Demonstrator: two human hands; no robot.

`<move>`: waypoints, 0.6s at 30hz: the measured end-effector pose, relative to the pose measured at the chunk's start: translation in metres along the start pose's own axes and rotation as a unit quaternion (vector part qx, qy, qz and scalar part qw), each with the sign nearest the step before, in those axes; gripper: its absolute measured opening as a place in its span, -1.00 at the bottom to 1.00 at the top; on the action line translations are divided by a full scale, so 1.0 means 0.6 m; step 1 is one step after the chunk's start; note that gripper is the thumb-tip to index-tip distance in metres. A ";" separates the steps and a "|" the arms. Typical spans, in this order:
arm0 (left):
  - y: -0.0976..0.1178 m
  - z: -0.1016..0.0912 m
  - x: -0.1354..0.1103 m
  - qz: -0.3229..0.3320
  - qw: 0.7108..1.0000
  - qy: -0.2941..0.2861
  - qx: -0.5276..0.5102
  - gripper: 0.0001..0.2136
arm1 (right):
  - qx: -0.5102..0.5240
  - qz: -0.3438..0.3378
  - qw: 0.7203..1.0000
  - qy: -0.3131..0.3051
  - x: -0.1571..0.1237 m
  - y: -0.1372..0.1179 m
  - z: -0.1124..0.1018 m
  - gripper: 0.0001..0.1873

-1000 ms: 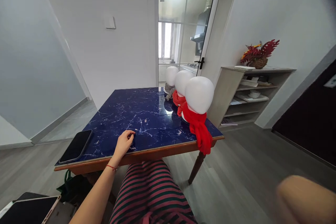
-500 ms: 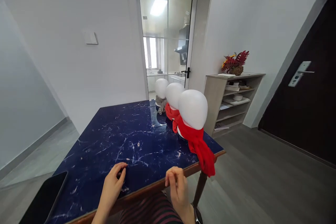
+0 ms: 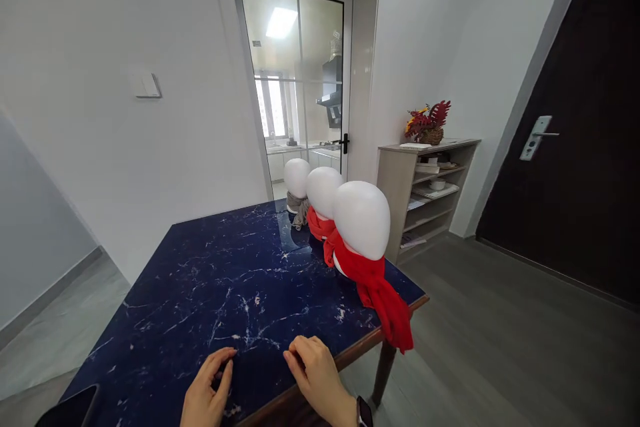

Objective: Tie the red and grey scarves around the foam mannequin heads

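My left hand (image 3: pixel 209 383) is over the near part of the blue marbled table (image 3: pixel 200 280), loosely curved and holding nothing, with a gap between thumb and fingers. My right hand (image 3: pixel 314 370) hovers by the table's near edge, empty, its thumb apart from the bent fingers. Beyond it, three smooth white mannequin heads stand in a row along the right side. A red scarf (image 3: pixel 395 310) wraps the nearest head (image 3: pixel 363 220) and hangs over the edge. Another red scarf (image 3: pixel 319 225) is around the middle head (image 3: pixel 324 190), and a grey scarf (image 3: pixel 300 210) around the farthest head (image 3: pixel 297 177).
A black phone-like device (image 3: pixel 73 408) lies at the table's left front corner. A glass door (image 3: pixel 300 80) stands behind the table. To the right are a low shelf (image 3: pixel 395 207) bearing a flower basket (image 3: pixel 433 136), and a dark door (image 3: pixel 560 200).
My right hand has moved left and inward over the table edge, nearer to my left hand. The camera view has shifted slightly to the right and up. Heads and scarves have stayed put.
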State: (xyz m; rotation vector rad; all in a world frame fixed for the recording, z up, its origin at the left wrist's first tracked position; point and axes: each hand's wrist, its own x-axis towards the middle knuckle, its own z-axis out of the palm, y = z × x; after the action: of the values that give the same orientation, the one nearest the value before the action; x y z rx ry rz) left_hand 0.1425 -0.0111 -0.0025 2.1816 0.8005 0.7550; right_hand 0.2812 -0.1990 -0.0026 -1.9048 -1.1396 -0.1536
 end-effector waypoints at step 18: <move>0.272 0.327 0.130 0.129 0.951 -0.207 -0.188 -0.45 | 0.192 0.264 0.883 0.337 0.171 0.388 -0.286 -0.45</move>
State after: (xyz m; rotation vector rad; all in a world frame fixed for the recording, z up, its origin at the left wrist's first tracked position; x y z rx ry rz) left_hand 0.3811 -0.1269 0.0246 2.0073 0.1429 0.4921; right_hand 0.5703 -0.3019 0.0067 -1.5386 -0.1448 -0.2410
